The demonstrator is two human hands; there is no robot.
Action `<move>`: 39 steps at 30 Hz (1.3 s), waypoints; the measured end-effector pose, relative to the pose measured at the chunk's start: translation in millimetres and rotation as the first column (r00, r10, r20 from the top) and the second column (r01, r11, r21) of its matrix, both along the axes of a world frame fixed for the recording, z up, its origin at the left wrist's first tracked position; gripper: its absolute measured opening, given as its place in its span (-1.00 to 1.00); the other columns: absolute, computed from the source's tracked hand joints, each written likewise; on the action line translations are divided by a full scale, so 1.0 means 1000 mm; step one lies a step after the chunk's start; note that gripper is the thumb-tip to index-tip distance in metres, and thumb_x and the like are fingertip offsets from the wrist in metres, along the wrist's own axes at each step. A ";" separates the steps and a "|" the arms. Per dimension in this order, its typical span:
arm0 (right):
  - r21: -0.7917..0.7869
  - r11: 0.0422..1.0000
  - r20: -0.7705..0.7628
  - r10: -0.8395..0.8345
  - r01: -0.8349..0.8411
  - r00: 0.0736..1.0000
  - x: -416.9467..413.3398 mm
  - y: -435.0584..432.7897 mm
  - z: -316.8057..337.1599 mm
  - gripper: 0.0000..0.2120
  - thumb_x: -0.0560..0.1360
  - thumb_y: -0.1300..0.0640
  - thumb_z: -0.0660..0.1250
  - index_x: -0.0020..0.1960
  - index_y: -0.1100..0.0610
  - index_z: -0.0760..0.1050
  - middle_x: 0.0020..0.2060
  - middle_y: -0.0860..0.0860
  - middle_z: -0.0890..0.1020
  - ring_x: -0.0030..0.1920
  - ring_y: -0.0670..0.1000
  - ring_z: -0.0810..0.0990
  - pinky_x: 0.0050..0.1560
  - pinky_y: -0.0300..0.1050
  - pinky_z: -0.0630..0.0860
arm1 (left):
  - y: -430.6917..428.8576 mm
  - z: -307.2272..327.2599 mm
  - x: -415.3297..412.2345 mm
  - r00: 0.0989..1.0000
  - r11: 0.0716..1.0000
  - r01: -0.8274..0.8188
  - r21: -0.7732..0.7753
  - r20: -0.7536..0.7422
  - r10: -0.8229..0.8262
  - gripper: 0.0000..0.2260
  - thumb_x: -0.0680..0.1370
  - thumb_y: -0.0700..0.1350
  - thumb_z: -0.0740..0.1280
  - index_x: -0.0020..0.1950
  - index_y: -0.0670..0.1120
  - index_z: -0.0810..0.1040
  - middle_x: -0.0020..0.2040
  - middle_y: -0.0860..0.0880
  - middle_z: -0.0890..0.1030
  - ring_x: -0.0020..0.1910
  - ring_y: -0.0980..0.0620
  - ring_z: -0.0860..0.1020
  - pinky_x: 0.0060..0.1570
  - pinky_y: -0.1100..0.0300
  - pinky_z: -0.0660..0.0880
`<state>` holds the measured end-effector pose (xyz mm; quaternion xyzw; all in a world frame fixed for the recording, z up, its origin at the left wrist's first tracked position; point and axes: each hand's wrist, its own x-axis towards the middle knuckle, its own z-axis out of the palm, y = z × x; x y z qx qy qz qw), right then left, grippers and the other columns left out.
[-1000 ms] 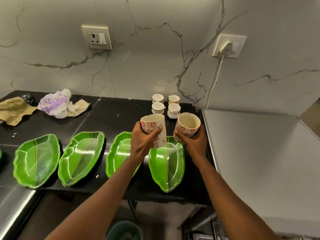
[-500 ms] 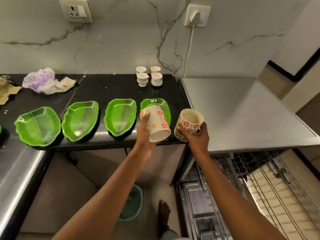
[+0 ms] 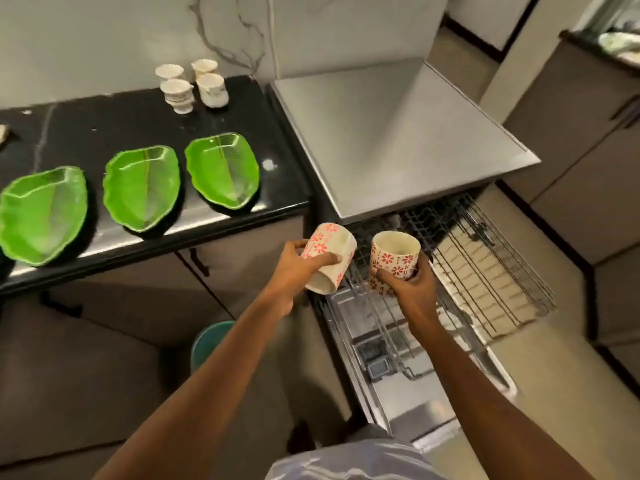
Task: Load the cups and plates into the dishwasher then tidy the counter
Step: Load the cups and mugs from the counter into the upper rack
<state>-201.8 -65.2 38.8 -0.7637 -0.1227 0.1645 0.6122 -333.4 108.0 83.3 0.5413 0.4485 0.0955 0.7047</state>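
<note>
My left hand grips a white cup with red flowers, tilted onto its side just left of the open dishwasher. My right hand holds a second flowered cup upright over the pulled-out wire rack. Three green leaf-shaped plates lie in a row along the front of the black counter. Several small white cups stand at the counter's back right corner.
The dishwasher's steel top lies right of the counter, and its lowered door reaches toward me. A teal bin stands on the floor under my left arm. Grey cabinets line the right side.
Both hands carried the flowered cups from above the counter down and right to the dishwasher rack. The left cup has tipped over sideways. My view turned right.
</note>
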 end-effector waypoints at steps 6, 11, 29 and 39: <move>-0.170 0.984 -0.011 -0.060 0.057 0.998 0.029 -0.084 -0.021 -0.35 0.20 0.11 0.64 0.20 -0.07 0.42 0.00 -0.12 0.61 0.01 -0.07 0.61 -0.10 -0.12 0.63 | -0.040 -0.027 0.064 0.935 0.918 0.280 0.282 -0.297 -0.194 -0.33 0.19 0.08 0.61 0.18 0.04 0.36 0.09 0.03 0.48 0.07 0.00 0.50 0.02 0.03 0.57; -0.349 0.936 -0.082 -0.068 0.035 0.994 0.053 -0.129 -0.047 -0.11 0.07 -0.15 0.63 0.30 -0.04 0.33 0.05 -0.04 0.59 0.01 0.01 0.62 -0.05 0.09 0.64 | -0.068 -0.048 0.110 0.887 0.825 0.419 0.379 -0.365 -0.283 -0.35 0.21 0.09 0.58 0.20 0.04 0.38 0.11 0.01 0.49 0.08 -0.02 0.50 -0.05 0.06 0.59; -0.795 0.483 -0.177 0.394 -0.368 0.902 0.091 -0.123 -0.137 -0.14 0.17 -0.25 0.53 0.33 0.04 0.28 0.09 0.10 0.54 0.14 0.15 0.51 0.01 -0.05 0.51 | -0.105 -0.161 0.195 0.410 0.178 0.911 0.371 -0.780 -0.473 -0.15 0.29 0.08 0.57 0.47 0.00 0.23 0.40 -0.13 0.30 0.39 -0.25 0.24 0.30 -0.19 0.37; -0.880 0.361 -0.101 0.494 -0.309 0.864 0.073 -0.098 -0.176 -0.11 0.23 -0.27 0.48 0.39 0.06 0.18 0.29 0.09 0.43 0.25 0.12 0.39 0.16 0.01 0.47 | -0.088 -0.219 0.204 0.296 -0.010 0.939 0.343 -0.825 -0.482 -0.24 0.29 0.08 0.56 0.38 0.06 0.26 0.38 -0.09 0.25 0.37 -0.23 0.21 0.21 -0.21 0.43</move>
